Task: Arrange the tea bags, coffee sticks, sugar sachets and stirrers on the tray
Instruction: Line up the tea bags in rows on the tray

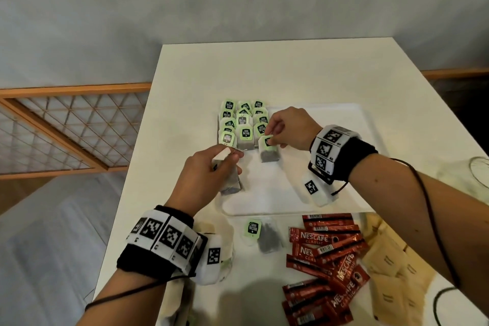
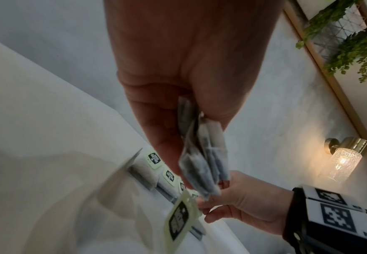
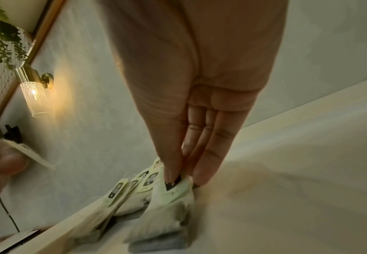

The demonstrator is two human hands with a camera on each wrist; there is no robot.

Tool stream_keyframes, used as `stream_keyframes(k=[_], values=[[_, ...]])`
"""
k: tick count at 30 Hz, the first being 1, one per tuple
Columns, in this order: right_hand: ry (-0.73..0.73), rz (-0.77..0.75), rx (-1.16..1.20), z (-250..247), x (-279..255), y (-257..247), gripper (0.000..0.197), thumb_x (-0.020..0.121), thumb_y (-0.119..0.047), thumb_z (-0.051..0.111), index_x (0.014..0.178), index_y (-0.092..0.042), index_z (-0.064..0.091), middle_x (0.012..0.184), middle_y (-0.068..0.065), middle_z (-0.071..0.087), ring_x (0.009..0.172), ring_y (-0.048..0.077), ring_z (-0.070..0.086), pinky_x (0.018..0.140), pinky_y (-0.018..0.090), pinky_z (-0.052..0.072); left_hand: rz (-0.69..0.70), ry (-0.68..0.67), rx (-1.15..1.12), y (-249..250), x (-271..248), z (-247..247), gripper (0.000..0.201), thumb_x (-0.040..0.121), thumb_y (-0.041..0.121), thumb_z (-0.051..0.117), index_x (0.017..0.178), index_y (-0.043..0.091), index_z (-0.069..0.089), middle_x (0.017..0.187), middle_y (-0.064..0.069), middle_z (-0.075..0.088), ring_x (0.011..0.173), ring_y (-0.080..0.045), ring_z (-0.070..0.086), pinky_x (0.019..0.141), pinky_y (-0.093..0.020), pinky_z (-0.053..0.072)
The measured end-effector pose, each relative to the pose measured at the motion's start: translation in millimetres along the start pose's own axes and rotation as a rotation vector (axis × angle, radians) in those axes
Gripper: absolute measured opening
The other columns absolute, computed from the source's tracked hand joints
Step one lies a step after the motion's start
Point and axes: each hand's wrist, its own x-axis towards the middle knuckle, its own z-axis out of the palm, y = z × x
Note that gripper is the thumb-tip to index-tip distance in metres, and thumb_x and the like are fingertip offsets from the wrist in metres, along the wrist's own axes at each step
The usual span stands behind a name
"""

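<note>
Hands over a white rectangular tray [image 1: 365, 124] — right hand [image 1: 289, 127] pinches a green-tagged paper tea bag [image 1: 268, 149]; left hand [image 1: 205, 180] clutches several more tea bags [image 2: 204, 154].

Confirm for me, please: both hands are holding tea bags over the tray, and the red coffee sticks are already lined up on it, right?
Not quite. The head view shows the coffee sticks off the tray, lying loose on the table. The left hand and right hand do hold tea bags.
</note>
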Motion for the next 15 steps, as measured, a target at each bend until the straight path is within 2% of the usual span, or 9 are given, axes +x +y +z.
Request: stream_keyframes(k=[4, 8, 11, 13, 15], values=[[-0.009, -0.006, 0.026, -1.4, 6.9, -1.2, 0.019, 0.071, -0.002, 0.082, 0.085, -0.011, 0.071, 0.069, 0.000, 0.063, 0.054, 0.015, 0.060, 0.055, 0.021, 0.054, 0.001, -0.021, -0.022, 0.6, 3.6, 1.4, 0.015, 0.097, 0.028, 0.058, 0.096, 0.025, 0.072, 0.077, 0.003, 0.074, 0.069, -0.010, 0.068, 0.067, -0.031, 0.056], [-0.010, 0.001, 0.035, 0.3, 10.2, 0.9, 0.020, 0.071, -0.002, 0.082, 0.086, -0.010, 0.071, 0.069, 0.000, 0.063, 0.056, 0.016, 0.060, 0.056, 0.021, 0.055, -0.017, -0.063, -0.077, 3.2, 5.1, 3.7, 0.013, 0.096, 0.028, 0.059, 0.097, 0.026, 0.072, 0.079, 0.000, 0.075, 0.072, -0.015, 0.069, 0.071, -0.035, 0.056], [0.013, -0.008, 0.034, -1.3, 7.7, 4.7, 0.024, 0.070, -0.010, 0.084, 0.090, -0.012, 0.072, 0.082, 0.003, 0.068, 0.061, 0.010, 0.060, 0.058, 0.020, 0.053, -0.042, -0.108, -0.165, 5.4, 4.0, 4.0, 0.014, 0.095, 0.026, 0.061, 0.102, 0.020, 0.071, 0.083, -0.005, 0.075, 0.082, -0.025, 0.072, 0.079, -0.040, 0.057], [0.102, -0.059, 0.047, -2.8, 0.7, 4.7, 0.022, 0.073, -0.019, 0.083, 0.092, -0.015, 0.071, 0.088, 0.000, 0.069, 0.062, 0.001, 0.058, 0.060, 0.018, 0.048, -0.080, -0.143, -0.248, 8.7, 1.8, 4.2, 0.017, 0.095, 0.023, 0.060, 0.107, 0.015, 0.070, 0.086, -0.008, 0.076, 0.084, -0.022, 0.072, 0.074, -0.035, 0.057], [0.124, -0.071, 0.167, -2.3, -13.8, -2.9, 0.010, 0.084, -0.020, 0.072, 0.093, -0.016, 0.071, 0.087, -0.002, 0.069, 0.063, 0.001, 0.060, 0.062, 0.022, 0.048, -0.129, -0.185, -0.314, 13.4, -1.6, 5.5, 0.018, 0.095, 0.020, 0.060, 0.110, 0.015, 0.068, 0.089, -0.007, 0.076, 0.081, -0.015, 0.071, 0.067, -0.031, 0.057]])
